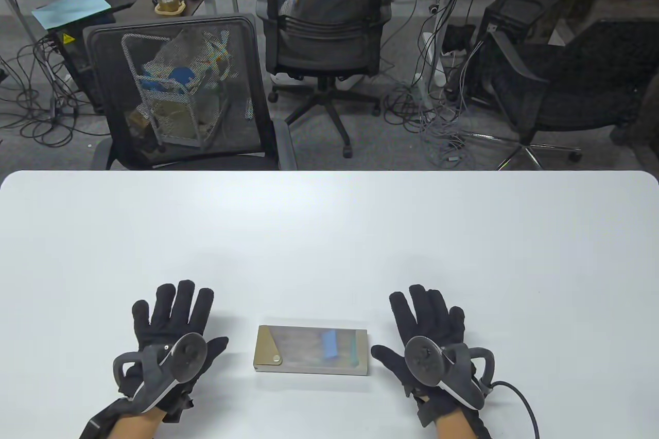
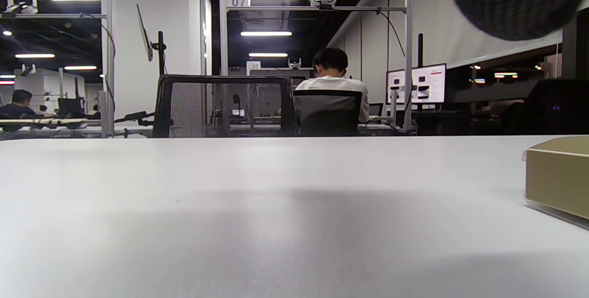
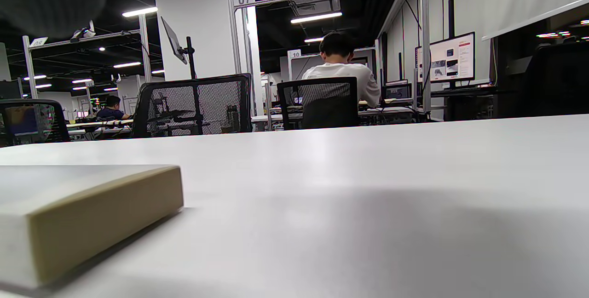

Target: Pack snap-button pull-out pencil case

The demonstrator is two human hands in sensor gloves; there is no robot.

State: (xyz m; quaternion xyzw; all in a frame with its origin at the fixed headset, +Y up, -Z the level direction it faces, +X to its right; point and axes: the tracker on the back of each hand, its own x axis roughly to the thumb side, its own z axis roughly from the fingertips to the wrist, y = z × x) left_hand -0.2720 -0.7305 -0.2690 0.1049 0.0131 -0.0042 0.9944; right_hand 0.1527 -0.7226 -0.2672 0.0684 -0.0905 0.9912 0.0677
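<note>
A flat rectangular pencil case (image 1: 312, 350) lies on the white table (image 1: 329, 233) near the front edge, between my hands. It has a tan flap with a round snap button (image 1: 277, 357) at its left end and a frosted cover with something blue showing through. My left hand (image 1: 172, 323) lies flat and open on the table to the case's left, apart from it. My right hand (image 1: 427, 323) lies flat and open to its right, apart from it. The case's tan end shows in the left wrist view (image 2: 559, 176) and in the right wrist view (image 3: 87, 215).
Black mesh office chairs (image 1: 180, 91) stand just behind the table's far edge. A cable (image 1: 520, 400) runs from the right hand's tracker off the front edge. Desks, monitors and a seated person are far behind.
</note>
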